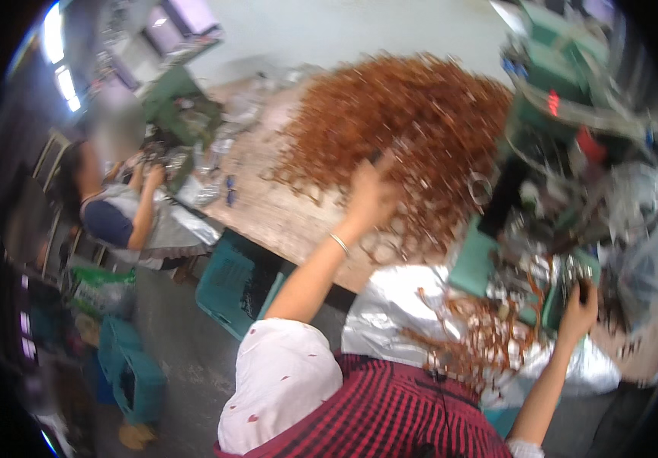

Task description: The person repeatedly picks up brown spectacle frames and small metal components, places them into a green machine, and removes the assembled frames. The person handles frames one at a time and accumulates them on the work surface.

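A big heap of thin, curled, orange-brown strips (397,114) lies on the table. My left hand (372,195), with a bracelet at its wrist, reaches to the near edge of the heap. Motion blurs its fingers, and a small dark patch shows at them. My right hand (577,314) is at the front of a green bench machine (470,263), its fingers drawn together at a small dark bit that I cannot make out. Between my body and the machine, more loose brown strips (489,336) rest on a silvery sheet (386,305).
Hoses and clear plastic (634,198) crowd the machine's right side. At the left, another person (115,217) sits working at a second green machine (180,111). Teal crates (226,286) stand below the table's edge. A small blue object (230,191) lies on the wooden tabletop (256,206).
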The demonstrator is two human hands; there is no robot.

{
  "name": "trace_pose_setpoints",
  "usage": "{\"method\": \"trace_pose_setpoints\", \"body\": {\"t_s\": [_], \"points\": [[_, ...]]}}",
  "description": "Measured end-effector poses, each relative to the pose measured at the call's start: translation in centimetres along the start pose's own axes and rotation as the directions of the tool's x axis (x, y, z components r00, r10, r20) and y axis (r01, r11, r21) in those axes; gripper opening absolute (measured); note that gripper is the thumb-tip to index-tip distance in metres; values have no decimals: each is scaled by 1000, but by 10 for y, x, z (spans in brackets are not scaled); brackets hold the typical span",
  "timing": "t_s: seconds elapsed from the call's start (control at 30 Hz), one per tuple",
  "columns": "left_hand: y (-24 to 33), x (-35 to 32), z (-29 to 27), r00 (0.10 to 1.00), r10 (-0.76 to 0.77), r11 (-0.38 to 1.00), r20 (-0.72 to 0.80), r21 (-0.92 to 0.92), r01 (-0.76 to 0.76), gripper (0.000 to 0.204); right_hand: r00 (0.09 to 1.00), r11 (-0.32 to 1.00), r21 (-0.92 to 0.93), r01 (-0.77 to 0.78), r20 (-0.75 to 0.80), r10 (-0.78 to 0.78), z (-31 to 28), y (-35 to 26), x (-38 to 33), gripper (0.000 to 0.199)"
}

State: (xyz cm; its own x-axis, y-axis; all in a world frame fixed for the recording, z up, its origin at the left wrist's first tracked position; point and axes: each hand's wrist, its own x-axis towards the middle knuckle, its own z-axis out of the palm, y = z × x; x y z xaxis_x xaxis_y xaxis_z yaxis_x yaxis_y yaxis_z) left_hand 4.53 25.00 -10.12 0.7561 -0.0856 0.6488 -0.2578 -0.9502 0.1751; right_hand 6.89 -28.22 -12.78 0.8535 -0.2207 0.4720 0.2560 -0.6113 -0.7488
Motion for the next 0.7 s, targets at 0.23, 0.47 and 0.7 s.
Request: {"method": "trace_pose_setpoints", "body": {"t_s": [0.23,0.47,0.7], "points": [[29,47,-83,825,-430,499,367,-665,556,27,993,993,25,-116,-13,116,-18,-26,-3,18],[86,-28,17,782,-409,635,470,-469,614,27,959,969,9,-246,-141,245,-69,-24,-57,13],[119,46,21,859,-507,558,75,-731,393,20,990,915,391,-99,135,49,-32,-134,-7,24]]}}
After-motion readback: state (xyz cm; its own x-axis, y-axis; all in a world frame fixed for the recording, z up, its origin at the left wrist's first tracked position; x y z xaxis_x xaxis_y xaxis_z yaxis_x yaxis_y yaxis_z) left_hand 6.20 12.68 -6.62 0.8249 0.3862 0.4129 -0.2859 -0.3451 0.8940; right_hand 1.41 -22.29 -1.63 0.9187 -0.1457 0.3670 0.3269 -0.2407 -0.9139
